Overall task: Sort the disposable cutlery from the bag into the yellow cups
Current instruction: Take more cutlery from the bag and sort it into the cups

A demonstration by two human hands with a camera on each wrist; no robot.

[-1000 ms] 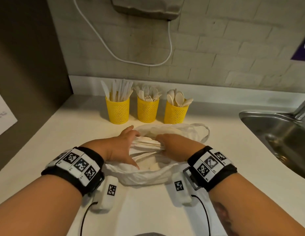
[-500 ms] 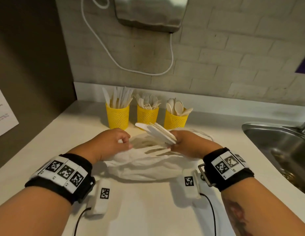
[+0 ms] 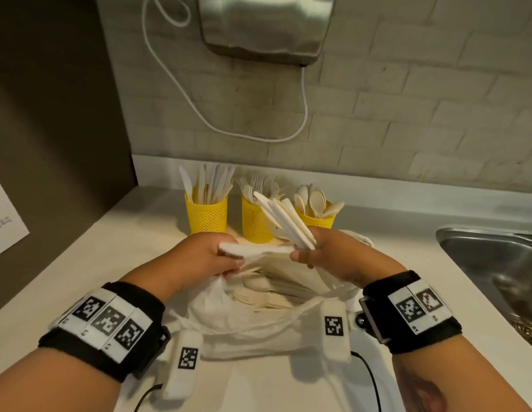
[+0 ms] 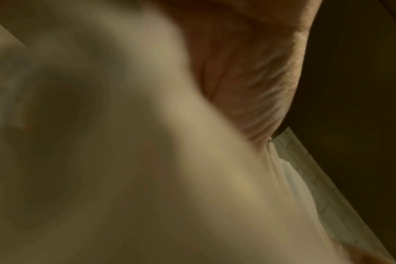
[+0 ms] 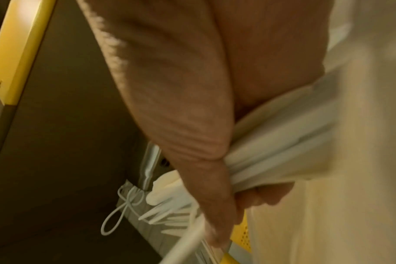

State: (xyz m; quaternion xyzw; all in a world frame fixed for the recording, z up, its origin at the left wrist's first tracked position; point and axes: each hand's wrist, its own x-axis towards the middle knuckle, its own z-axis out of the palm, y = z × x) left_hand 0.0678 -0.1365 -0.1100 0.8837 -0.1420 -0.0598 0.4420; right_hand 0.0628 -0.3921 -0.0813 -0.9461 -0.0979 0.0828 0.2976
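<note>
Knives (image 3: 284, 223), a fanned bundle of them, sit clamped in the right hand (image 3: 325, 258), whose grip closes round their handle ends; the blades point up and away toward the back of the surface. The right wrist view shows the same bundle (image 5: 276, 148) pressed between fingers and palm. The left hand (image 3: 209, 257) pinches one more white piece (image 3: 252, 250) by one end, and its other end reaches across to the right hand; which kind of utensil it is I cannot tell. The left wrist view is blurred and adds nothing.

Below both hands the white plastic bag (image 3: 258, 331) lies open on the surface toward its near edge, with forks and spoons (image 3: 267, 292) loose inside. At the back edge, against the wall, stand three yellow cups: the knife cup (image 3: 207, 217) on the left, the fork cup (image 3: 254, 226) in the middle, partly behind the held bundle, and the spoon cup (image 3: 316, 221) on the right. A steel sink (image 3: 493, 263) is set in at the right edge.

These pieces look very light, thin and smooth, so I judge a bundle will slide and splay unless squeezed firmly near the handles, where the stack is narrowest. They are probably somewhat flexible and could snap if bent hard. The bag is limp and will shift when pulled from.
</note>
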